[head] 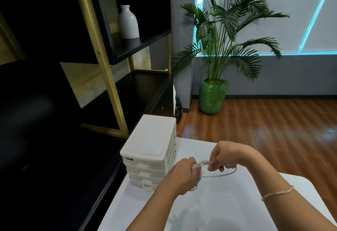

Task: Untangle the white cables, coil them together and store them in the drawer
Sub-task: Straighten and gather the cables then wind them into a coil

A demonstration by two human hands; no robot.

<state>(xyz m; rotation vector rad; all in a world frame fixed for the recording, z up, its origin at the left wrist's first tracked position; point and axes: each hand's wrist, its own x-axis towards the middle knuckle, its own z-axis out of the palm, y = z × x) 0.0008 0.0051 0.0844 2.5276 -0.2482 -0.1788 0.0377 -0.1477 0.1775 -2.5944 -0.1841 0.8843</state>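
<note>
Over a white table point(228, 203), both my hands hold the white cables point(217, 175). My left hand point(180, 174) grips a bunch of cable, and strands hang below it. My right hand point(226, 156) pinches a cable end with a connector, just right of the left hand. A loop of cable curves from the right hand back under to the left. A white multi-drawer unit point(151, 150) stands at the table's left corner, its drawers pushed in. A loop of white cable point(148, 188) lies at its base.
A black shelf with gold frame point(102, 66) stands to the left, holding a white vase point(128, 22). A potted palm in a green pot point(211, 96) stands on the wooden floor point(273, 125) beyond the table.
</note>
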